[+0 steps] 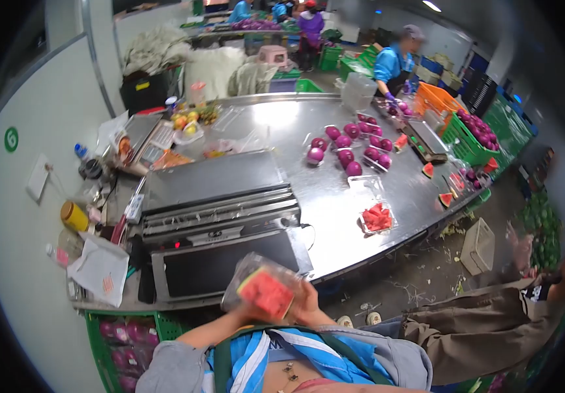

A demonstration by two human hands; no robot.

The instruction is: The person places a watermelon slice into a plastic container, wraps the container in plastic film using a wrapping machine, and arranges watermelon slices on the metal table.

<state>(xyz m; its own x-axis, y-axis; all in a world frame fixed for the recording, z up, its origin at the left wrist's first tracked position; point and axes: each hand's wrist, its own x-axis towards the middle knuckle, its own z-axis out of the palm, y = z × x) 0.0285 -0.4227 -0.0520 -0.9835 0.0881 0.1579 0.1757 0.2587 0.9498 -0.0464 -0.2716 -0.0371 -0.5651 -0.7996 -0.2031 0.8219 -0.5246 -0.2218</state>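
A piece of watermelon (268, 293) with red flesh and a pale green rind edge is held in front of my chest, together with clear plastic packaging (235, 283). My left hand (248, 316) grips it from below on the left, its fingers partly hidden behind the fruit. On the right side, my right hand (305, 302) is closed around the edge. Just beyond my hands lies a wrapping machine (220, 262) with a dark flat plate and a red light. A clear tray of cut watermelon (377, 218) sits on the steel table (331, 245).
Several purple onions (345, 141), some in clear trays, stand mid-table. Watermelon wedges (445, 199) and a scale (426, 141) lie along the right side. A co-worker (395, 62) works at the far end. Another person (492, 327) is close on my right. A green crate (96, 347) stands below left.
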